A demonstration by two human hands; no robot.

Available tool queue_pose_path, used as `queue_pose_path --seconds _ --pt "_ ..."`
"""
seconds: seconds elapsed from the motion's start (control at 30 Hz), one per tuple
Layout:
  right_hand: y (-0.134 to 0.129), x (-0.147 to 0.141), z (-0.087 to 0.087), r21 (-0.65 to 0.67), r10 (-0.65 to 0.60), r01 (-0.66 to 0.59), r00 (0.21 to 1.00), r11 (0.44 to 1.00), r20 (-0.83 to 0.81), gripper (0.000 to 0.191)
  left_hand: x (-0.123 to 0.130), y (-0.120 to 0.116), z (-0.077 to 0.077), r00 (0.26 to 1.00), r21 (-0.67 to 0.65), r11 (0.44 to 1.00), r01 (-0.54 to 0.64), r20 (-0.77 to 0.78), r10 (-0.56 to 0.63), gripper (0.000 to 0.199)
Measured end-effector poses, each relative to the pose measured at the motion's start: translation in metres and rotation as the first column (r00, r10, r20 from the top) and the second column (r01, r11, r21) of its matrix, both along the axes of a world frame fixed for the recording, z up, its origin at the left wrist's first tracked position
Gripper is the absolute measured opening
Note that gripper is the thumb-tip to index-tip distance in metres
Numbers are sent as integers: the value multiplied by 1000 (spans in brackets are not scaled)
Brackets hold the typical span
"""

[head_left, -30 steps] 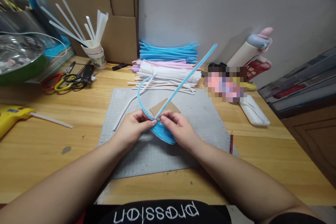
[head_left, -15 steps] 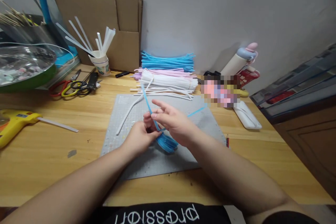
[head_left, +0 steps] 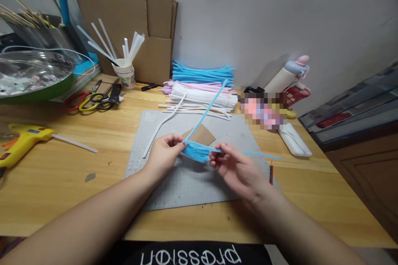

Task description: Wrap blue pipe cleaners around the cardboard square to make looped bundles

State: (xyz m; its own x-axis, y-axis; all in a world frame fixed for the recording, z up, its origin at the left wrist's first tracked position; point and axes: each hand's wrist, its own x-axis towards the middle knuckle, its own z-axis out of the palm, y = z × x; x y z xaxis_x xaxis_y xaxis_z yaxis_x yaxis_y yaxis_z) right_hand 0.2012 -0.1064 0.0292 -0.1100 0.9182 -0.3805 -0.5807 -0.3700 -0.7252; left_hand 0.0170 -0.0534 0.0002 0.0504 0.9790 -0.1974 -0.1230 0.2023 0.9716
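My left hand (head_left: pixel 168 151) pinches one end of a bundle of blue pipe cleaners (head_left: pixel 197 152), held just above a grey cutting mat (head_left: pixel 174 196). From that pinch, one blue stem (head_left: pixel 207 109) sticks up and to the right. My right hand (head_left: pixel 238 167) has its thumb and fingers closed on another blue stem that runs along the bundle's top and pokes out to the right past the hand. A brown cardboard piece (head_left: pixel 202 134) lies on the mat behind the bundle. One white pipe cleaner (head_left: pixel 161 124) rests at the mat's left side.
Behind the mat lie stacks of blue (head_left: pixel 203 73) and white pipe cleaners (head_left: pixel 203 97), with pink ones between. To the left are a yellow glue gun (head_left: pixel 29 136), scissors (head_left: pixel 90 101) and a cup of glue sticks (head_left: pixel 124 72). A white pouch (head_left: pixel 294 140) lies at the right.
My right hand has moved right and down, and now grips a blue stem. The bundle has turned to lie more level, and the cardboard piece has come into view.
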Motion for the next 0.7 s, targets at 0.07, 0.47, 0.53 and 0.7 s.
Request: queue_pose_path --seconds 0.07,0.47,0.53,0.7 --pt "-6 -2 -3 -134 59 -84 982 987 -180 16 0 -3 1 997 85 996 16 -82 -8 14" --pt "-48 -5 71 404 86 -386 802 829 591 9 -4 -10 1 966 248 963 108 -256 -42 13" --pt "-23 -12 56 446 -86 -282 759 849 645 16 -5 -10 4 966 250 961 120 -251 -56 14" --pt "26 -40 18 330 127 -609 584 721 802 23 -8 -11 12 933 273 943 190 -348 -88 8"
